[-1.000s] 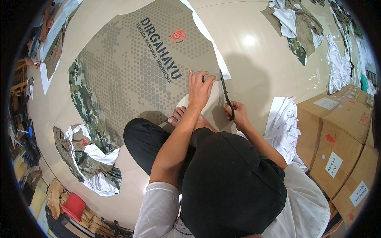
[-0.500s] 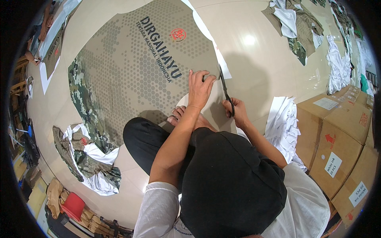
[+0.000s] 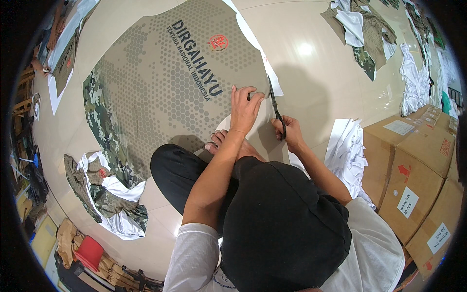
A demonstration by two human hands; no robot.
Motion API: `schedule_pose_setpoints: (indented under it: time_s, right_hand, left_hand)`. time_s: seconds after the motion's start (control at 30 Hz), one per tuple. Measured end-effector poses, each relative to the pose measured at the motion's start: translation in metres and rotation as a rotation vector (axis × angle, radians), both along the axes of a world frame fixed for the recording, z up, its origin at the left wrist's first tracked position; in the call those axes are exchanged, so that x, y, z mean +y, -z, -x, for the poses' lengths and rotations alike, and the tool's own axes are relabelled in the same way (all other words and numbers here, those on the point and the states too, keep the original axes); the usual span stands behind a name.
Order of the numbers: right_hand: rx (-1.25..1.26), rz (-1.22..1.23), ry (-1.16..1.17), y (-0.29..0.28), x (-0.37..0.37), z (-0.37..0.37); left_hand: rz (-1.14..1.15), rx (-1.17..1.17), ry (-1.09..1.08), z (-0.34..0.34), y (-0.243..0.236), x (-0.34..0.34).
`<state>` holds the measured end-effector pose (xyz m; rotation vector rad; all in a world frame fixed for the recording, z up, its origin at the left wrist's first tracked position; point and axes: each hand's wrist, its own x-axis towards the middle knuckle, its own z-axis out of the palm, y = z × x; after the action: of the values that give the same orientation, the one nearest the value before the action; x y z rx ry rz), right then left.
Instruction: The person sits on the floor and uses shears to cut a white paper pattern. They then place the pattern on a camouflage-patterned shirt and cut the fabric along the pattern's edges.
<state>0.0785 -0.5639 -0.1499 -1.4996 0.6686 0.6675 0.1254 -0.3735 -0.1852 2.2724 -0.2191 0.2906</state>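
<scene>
A large printed fabric panel (image 3: 160,82), olive-brown with a hexagon pattern, dark lettering, a red emblem and a camouflage side, lies spread on the floor. Black scissors (image 3: 275,104) are in my right hand (image 3: 291,132), their blades along the panel's right edge beside a white margin strip (image 3: 272,80). My left hand (image 3: 245,111) rests at that same edge, left of the blades, fingers bent and pinching the cloth. Under my left forearm, my bare foot (image 3: 221,138) sits at the panel's lower edge.
Cardboard boxes (image 3: 411,165) stand at the right, next to a heap of white offcuts (image 3: 346,153). Crumpled camouflage pieces lie at the lower left (image 3: 109,194) and upper right (image 3: 365,31). At the far left, another person's hands (image 3: 39,65) touch a similar panel (image 3: 65,63).
My right hand and the scissors have shifted slightly forward along the panel's edge. My left hand stays in nearly the same place.
</scene>
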Motion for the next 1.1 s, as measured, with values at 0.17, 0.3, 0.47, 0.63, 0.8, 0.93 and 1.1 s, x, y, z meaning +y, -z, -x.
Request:
schedule_pose_setpoints:
  time_s: [0.17, 0.3, 0.47, 0.63, 0.8, 0.93, 1.1]
  right_hand:
    - [-0.005, 0.0, -0.012, 0.001, -0.002, 0.002]
    - [-0.008, 0.002, -0.007, -0.002, -0.001, 0.003]
    - [-0.005, 0.002, 0.002, -0.003, -0.001, 0.004]
    - [-0.026, -0.003, -0.002, -0.002, -0.001, -0.005]
    - [-0.05, -0.004, -0.016, -0.004, 0.005, -0.02]
    - [-0.04, 0.003, -0.013, -0.003, 0.006, -0.025]
    - [-0.028, 0.011, -0.002, -0.005, 0.009, -0.026]
  left_hand:
    - [-0.007, 0.003, 0.0, 0.0, -0.001, 0.0]
    - [-0.029, 0.01, 0.001, 0.001, 0.001, 0.001]
    - [-0.027, 0.01, -0.002, 0.001, 0.0, 0.0]
    - [-0.006, 0.006, -0.002, 0.001, 0.001, 0.0]
    - [-0.001, 0.007, 0.003, 0.001, 0.0, 0.002]
    - [0.006, 0.003, 0.007, 0.001, -0.001, 0.001]
    - [0.015, -0.004, 0.013, 0.001, 0.0, 0.002]
